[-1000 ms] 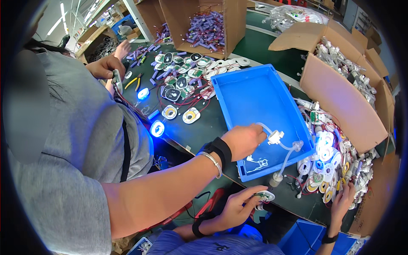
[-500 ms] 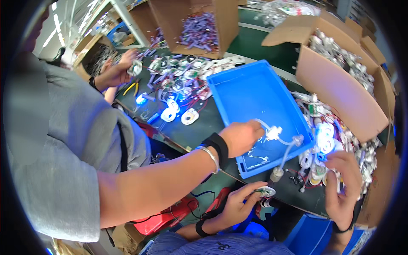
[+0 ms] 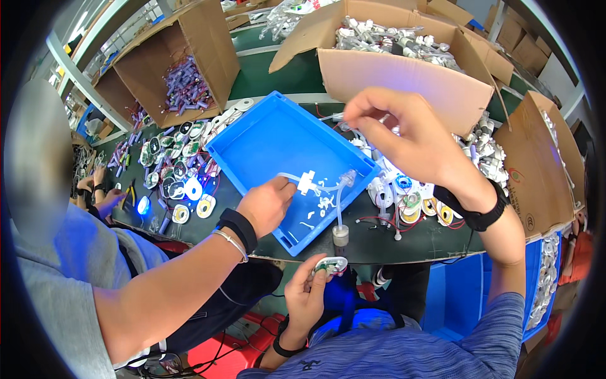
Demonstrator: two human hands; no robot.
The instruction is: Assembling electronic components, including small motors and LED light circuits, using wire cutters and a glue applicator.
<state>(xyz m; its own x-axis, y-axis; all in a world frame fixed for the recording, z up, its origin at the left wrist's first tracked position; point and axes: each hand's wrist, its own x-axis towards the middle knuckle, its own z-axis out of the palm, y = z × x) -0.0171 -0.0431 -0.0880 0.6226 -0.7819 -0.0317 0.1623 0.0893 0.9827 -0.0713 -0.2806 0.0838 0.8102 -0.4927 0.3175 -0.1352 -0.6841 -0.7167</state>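
**At the lower middle of the frame, our white oval piece sits in a pinch**

Our left hand (image 3: pixel 304 300) has its thumb and fingers closed on the white oval piece (image 3: pixel 333 263), just in front of the bench edge (image 3: pixel 385 255), with the green circuit board (image 3: pixel 322 266) turned up toward us. Right of centre, our right hand (image 3: pixel 413 136) is raised over the heaped parts (image 3: pixel 409 201), its fingers curled and thumb and forefinger close together; we cannot tell whether they pinch anything.

To work well here, we would hold the oval by its rim, pressing neither the board nor its solder joints. From the heap, we should lift by a solid body and ease tangled red wires free, since a tug could strain a joint.

The oval's shell looks like smooth, hard plastic with rounded edges. We see flat rings and discs in the heap, some with yellow centres. Near the middle, another worker's hand (image 3: pixel 266 207) closes around a clear, bendy tube (image 3: pixel 289 177) with a chunky white fitting (image 3: pixel 307 183), above a glossy blue tray (image 3: pixel 268 142) dotted with whitish scraps (image 3: pixel 326 203). Matte, ribless cardboard forms the box (image 3: pixel 404 82) at upper right.
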